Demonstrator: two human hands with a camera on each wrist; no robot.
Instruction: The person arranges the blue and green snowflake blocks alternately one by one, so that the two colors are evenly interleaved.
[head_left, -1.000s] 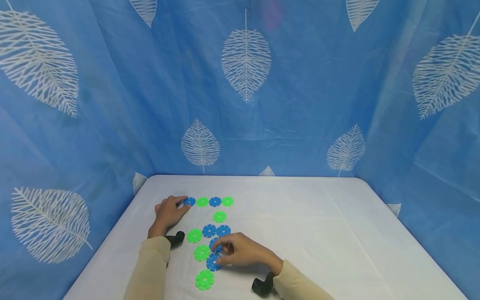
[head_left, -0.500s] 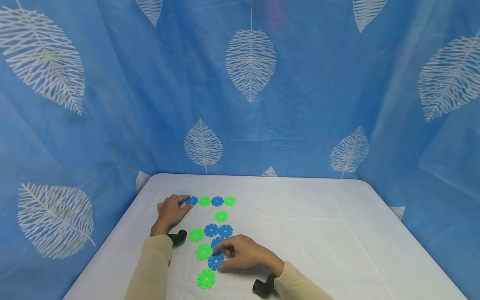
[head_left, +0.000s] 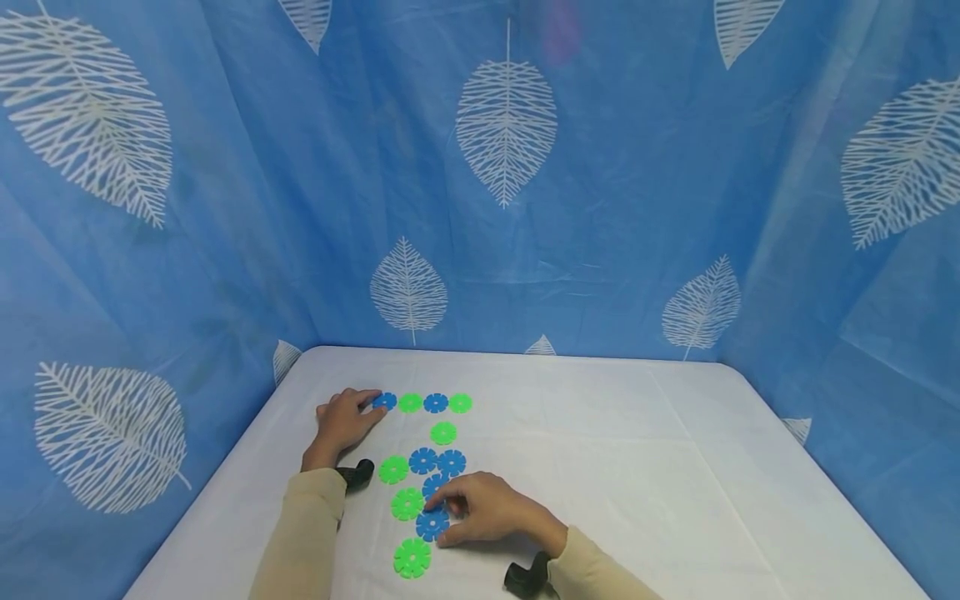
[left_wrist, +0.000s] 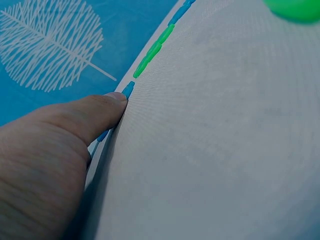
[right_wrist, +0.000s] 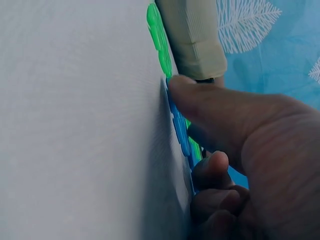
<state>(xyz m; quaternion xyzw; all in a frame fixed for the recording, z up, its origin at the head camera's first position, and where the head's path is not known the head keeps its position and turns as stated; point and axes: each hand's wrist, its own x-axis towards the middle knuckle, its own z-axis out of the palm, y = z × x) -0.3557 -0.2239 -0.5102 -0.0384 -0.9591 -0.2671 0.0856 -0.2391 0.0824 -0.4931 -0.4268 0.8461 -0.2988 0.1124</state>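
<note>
At the far left of the tabletop, in the head view, my left hand (head_left: 345,423) holds a blue notched interlocking disc (head_left: 386,402) between thumb and index finger. That disc ends a row running on to a green disc (head_left: 410,403), a blue one (head_left: 436,403) and a green one (head_left: 461,403). Nearer me, my right hand (head_left: 483,507) has thumb and index finger on the edges of another blue interlocking disc (head_left: 432,524). Its index finger partly covers the blue disc (head_left: 435,487) just beyond. In the right wrist view the thumb (right_wrist: 182,92) lies at the blue disc's edge (right_wrist: 181,135).
More discs lie flat on the white tabletop (head_left: 637,475): a green one (head_left: 412,557) nearest me, green ones (head_left: 407,504) along the left, and a touching blue pair (head_left: 423,461) in the middle. A blue leaf-patterned curtain (head_left: 600,208) surrounds the table.
The head view has shifted slightly, so everything appears a little further right. Both hands stay at the same discs, and the discs keep their layout.
</note>
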